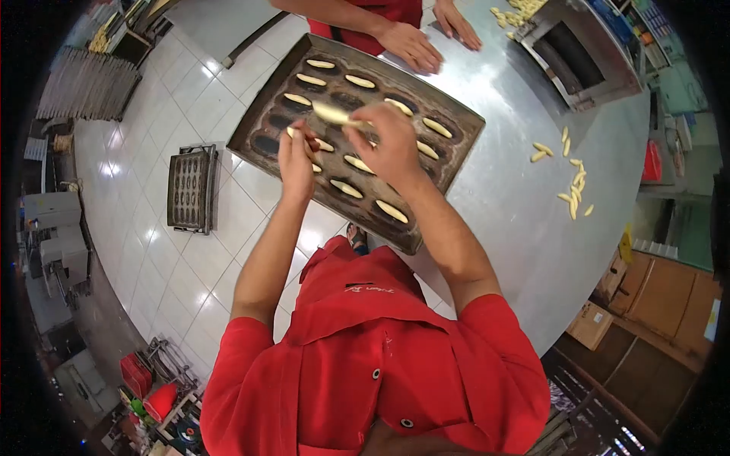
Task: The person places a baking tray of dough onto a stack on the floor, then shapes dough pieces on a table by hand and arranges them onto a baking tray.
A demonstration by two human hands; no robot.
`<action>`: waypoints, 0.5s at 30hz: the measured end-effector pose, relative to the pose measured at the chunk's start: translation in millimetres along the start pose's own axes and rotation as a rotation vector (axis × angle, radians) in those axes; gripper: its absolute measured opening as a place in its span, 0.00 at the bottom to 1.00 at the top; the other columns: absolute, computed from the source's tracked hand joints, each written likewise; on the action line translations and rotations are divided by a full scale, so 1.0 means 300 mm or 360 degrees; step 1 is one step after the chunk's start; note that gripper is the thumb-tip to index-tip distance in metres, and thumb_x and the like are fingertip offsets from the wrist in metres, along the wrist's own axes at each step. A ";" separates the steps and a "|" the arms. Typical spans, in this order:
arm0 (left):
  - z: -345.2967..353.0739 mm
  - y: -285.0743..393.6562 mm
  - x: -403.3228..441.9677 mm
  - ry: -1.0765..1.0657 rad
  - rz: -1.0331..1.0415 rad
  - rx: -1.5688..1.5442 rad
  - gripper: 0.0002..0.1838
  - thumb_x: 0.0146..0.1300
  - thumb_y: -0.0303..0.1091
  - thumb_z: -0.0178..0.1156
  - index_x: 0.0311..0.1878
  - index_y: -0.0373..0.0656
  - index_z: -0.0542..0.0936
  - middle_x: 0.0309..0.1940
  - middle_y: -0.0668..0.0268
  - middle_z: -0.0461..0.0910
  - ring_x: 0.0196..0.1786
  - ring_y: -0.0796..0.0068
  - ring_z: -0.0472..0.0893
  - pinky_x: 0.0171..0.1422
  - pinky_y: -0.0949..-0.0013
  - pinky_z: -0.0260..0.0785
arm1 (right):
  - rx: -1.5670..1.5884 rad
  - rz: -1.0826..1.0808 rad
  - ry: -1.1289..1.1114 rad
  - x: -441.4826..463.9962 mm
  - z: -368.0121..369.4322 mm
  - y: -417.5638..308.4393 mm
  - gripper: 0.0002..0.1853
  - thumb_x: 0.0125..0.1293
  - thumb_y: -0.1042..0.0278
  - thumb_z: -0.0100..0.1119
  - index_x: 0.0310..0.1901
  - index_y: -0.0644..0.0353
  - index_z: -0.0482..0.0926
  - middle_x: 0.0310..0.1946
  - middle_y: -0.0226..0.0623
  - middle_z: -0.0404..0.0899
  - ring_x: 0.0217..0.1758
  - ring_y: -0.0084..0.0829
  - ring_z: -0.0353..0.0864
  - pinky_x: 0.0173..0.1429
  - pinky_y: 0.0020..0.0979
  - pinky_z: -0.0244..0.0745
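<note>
The head view shows a big, shiny metal table (525,205) on the right. A dark tray (266,106) with rows of oval dips (268,144) sits slantwise in front of the person's red apron (365,395). Above it, the right hand (389,144) pinches one pale dough piece (329,114) between thumb and fingers, with the tips close together (the piece is blurry, so I can't be sure where they touch it). The left hand (296,163) is bent in, its fingers curled around another dough piece (290,132) that peeks out at the top. Small dough sticks (346,188) lie in many of the dips, and loose sticks (576,186) lie on the table, well apart from the tray.
</note>
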State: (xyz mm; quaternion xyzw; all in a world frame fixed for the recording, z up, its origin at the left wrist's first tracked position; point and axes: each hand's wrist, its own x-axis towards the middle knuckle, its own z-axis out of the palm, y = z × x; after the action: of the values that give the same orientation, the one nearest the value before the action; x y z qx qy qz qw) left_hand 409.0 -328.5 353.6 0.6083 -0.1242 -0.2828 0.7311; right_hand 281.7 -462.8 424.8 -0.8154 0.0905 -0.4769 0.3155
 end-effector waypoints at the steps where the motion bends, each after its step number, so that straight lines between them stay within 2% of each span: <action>1: -0.004 0.016 0.053 0.0014 0.0108 -0.0027 0.18 0.82 0.37 0.44 0.64 0.36 0.72 0.44 0.65 0.79 0.43 0.77 0.77 0.51 0.71 0.71 | 0.0005 -0.0001 -0.0010 0.020 0.044 0.011 0.10 0.55 0.68 0.68 0.40 0.56 0.81 0.33 0.41 0.81 0.38 0.47 0.81 0.43 0.46 0.75; 3: 0.004 0.072 0.115 0.0017 0.0218 0.0018 0.18 0.82 0.37 0.43 0.66 0.38 0.71 0.45 0.64 0.79 0.45 0.76 0.78 0.55 0.69 0.73 | 0.0022 0.0226 0.0282 0.032 0.112 0.037 0.08 0.58 0.69 0.67 0.39 0.56 0.80 0.35 0.41 0.82 0.40 0.47 0.81 0.47 0.44 0.75; 4: 0.017 0.081 0.143 0.0021 0.0207 0.0013 0.18 0.82 0.37 0.43 0.66 0.38 0.71 0.45 0.64 0.79 0.45 0.76 0.78 0.55 0.69 0.73 | 0.0018 0.0233 0.0272 0.018 0.140 0.085 0.08 0.58 0.69 0.67 0.39 0.56 0.80 0.35 0.41 0.82 0.40 0.47 0.81 0.47 0.44 0.75; 6: 0.049 0.092 0.196 -0.0172 0.0328 -0.0062 0.18 0.82 0.36 0.43 0.66 0.38 0.70 0.48 0.62 0.80 0.48 0.74 0.80 0.60 0.68 0.73 | -0.0661 0.0300 -0.0866 -0.066 0.187 0.231 0.10 0.57 0.71 0.68 0.40 0.58 0.79 0.34 0.41 0.82 0.41 0.49 0.81 0.47 0.45 0.75; 7: 0.073 0.105 0.209 -0.0305 0.0340 -0.0022 0.20 0.83 0.39 0.40 0.69 0.38 0.68 0.52 0.60 0.80 0.55 0.69 0.80 0.68 0.62 0.70 | -0.0740 0.0186 -0.1060 -0.080 0.184 0.246 0.12 0.56 0.72 0.70 0.41 0.59 0.78 0.35 0.42 0.82 0.42 0.51 0.81 0.47 0.46 0.75; 8: 0.099 0.114 0.225 -0.0430 0.0345 -0.0030 0.21 0.83 0.38 0.40 0.69 0.36 0.67 0.56 0.57 0.80 0.59 0.66 0.80 0.70 0.61 0.69 | -0.0746 0.0189 -0.1065 -0.091 0.195 0.266 0.12 0.56 0.72 0.70 0.41 0.59 0.78 0.35 0.42 0.82 0.42 0.51 0.81 0.47 0.46 0.75; 10: 0.155 0.189 0.242 -0.0815 0.0409 -0.0028 0.23 0.82 0.38 0.43 0.72 0.36 0.65 0.61 0.54 0.78 0.65 0.63 0.77 0.73 0.59 0.65 | -0.0290 0.0161 -0.0171 0.014 0.179 0.164 0.12 0.57 0.71 0.70 0.41 0.59 0.78 0.37 0.43 0.82 0.43 0.51 0.81 0.47 0.47 0.74; 11: 0.183 0.240 0.233 -0.0820 0.0394 -0.0029 0.23 0.82 0.38 0.43 0.72 0.36 0.65 0.61 0.54 0.78 0.65 0.63 0.77 0.73 0.59 0.65 | -0.0178 0.0177 0.0030 0.070 0.168 0.124 0.13 0.57 0.70 0.70 0.41 0.59 0.77 0.39 0.44 0.82 0.45 0.50 0.80 0.47 0.47 0.74; 12: 0.217 0.301 0.224 -0.1017 0.0508 0.0001 0.25 0.79 0.38 0.47 0.73 0.36 0.64 0.64 0.53 0.76 0.67 0.62 0.75 0.74 0.58 0.64 | -0.0189 0.0183 0.0034 0.090 0.164 0.119 0.13 0.57 0.70 0.70 0.41 0.59 0.77 0.39 0.44 0.82 0.45 0.50 0.80 0.47 0.47 0.74; 13: 0.244 0.355 0.226 -0.1217 0.0634 0.0030 0.28 0.77 0.38 0.50 0.75 0.36 0.62 0.67 0.51 0.74 0.69 0.61 0.73 0.76 0.58 0.62 | -0.0157 0.0175 0.0186 0.115 0.161 0.127 0.12 0.58 0.70 0.70 0.41 0.59 0.77 0.38 0.44 0.81 0.45 0.50 0.80 0.46 0.47 0.73; 14: 0.261 0.398 0.230 -0.1233 0.0642 0.0029 0.28 0.77 0.38 0.50 0.75 0.36 0.62 0.67 0.51 0.74 0.69 0.61 0.73 0.76 0.58 0.62 | -0.0123 0.0166 0.0340 0.136 0.161 0.138 0.12 0.59 0.70 0.69 0.41 0.59 0.77 0.38 0.44 0.81 0.45 0.50 0.80 0.46 0.46 0.73; 15: 0.273 0.433 0.229 -0.1196 0.0821 0.0069 0.30 0.75 0.38 0.53 0.76 0.36 0.61 0.69 0.50 0.73 0.71 0.61 0.72 0.76 0.58 0.61 | -0.0128 0.0189 0.0313 0.124 0.177 0.181 0.09 0.59 0.70 0.68 0.40 0.58 0.79 0.37 0.43 0.81 0.45 0.49 0.80 0.46 0.45 0.74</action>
State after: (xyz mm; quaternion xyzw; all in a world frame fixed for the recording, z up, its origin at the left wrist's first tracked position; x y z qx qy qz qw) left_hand 455.5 -421.5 485.9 0.4277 -0.5343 -0.2900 0.6690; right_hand 354.2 -499.3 400.7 -0.7698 0.1882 -0.5310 0.3000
